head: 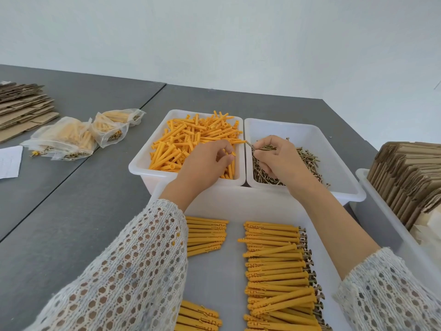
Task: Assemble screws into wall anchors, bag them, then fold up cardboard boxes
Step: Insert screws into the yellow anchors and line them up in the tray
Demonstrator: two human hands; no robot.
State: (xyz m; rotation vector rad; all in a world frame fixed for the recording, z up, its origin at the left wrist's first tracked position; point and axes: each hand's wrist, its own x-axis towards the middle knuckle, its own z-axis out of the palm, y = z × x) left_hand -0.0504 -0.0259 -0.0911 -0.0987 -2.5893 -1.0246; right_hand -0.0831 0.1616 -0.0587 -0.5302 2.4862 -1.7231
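Observation:
A white bin (140, 161) holds several loose orange wall anchors (191, 137). Beside it on the right, a second white bin (334, 149) holds a pile of brass screws (307, 158). My left hand (205, 161) is over the anchor bin, its fingers curled round an orange anchor (230, 153). My right hand (276, 156) is over the screw bin and pinches a screw (250, 145) whose tip points left toward the anchor. Nearest me, a white tray (229, 206) carries rows of assembled anchors with screws (279, 271).
Filled clear bags (71, 137) of anchors lie on the grey table (71, 223) at left. Flat cardboard blanks (21, 108) are stacked at far left beside a paper sheet (9, 161). A bin of upright folded cardboard (410, 177) stands at right.

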